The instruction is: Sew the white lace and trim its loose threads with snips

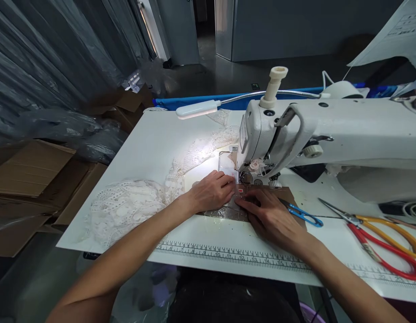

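Both hands lie flat with fingers spread on a small brown piece of fabric [228,208], which sits on the white worktop [154,143] right in front of the sewing machine [315,130] needle. The left hand [211,192] and right hand [270,215] press down side by side, fingertips nearly touching, gripping nothing. White lace [127,206] trails left; blue snips [304,215] and red-and-orange scissors [386,237] lie to the right.

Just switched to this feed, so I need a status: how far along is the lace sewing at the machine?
Done: a run of white lace already trails out behind the needle toward the heap at the table's left. In hand: left hand and right hand press the piece flat at the presser foot. Left: cannot tell; blue snips lie unused beside the right hand.
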The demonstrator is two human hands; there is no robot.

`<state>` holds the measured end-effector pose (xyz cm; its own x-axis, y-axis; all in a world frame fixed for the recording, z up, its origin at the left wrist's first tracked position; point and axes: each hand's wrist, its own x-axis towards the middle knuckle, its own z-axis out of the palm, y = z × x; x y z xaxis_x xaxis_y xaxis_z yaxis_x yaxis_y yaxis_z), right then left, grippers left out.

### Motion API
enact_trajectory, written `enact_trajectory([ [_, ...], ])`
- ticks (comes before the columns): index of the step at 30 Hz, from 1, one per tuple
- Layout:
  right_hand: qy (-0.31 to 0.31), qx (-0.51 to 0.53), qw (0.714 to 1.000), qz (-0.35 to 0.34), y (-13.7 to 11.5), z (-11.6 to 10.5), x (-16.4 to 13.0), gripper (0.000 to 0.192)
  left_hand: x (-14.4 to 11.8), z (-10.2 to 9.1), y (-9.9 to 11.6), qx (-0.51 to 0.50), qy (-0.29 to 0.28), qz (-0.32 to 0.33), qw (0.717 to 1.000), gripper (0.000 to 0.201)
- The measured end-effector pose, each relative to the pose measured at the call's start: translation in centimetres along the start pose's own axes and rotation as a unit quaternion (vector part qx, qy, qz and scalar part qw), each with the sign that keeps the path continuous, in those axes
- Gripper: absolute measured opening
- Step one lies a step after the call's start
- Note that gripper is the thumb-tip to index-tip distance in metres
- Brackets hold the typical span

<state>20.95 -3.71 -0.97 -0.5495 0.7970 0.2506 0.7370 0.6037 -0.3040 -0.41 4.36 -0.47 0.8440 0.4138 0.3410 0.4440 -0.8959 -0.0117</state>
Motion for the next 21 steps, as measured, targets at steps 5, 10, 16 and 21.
enact_trajectory([
  [5, -0.01, -0.003, 1.0, 0.002, 0.11, 0.16, -0.01, 0.036, -0.37, 0.01, -0.28, -0.032, 0.014, -0.003, 0.999, 0.024],
  [10, 0.0, -0.012, 1.0, 0.004, 0.07, 0.33, -0.09, 0.037, -0.6, 0.1, -0.36, -0.043, 0.014, -0.008, 0.999, 0.026],
  [16, 0.005, -0.012, 1.0, 0.004, 0.01, 0.39, -0.1, 0.036, -0.67, 0.01, -0.19, -0.054, 0.003, -0.012, 0.998, 0.029],
  [21, -0.006, -0.022, 1.0, 0.006, -0.09, 0.29, -0.05, 0.037, -0.71, -0.36, -0.11, -0.068, -0.011, -0.019, 0.997, 0.034],
])
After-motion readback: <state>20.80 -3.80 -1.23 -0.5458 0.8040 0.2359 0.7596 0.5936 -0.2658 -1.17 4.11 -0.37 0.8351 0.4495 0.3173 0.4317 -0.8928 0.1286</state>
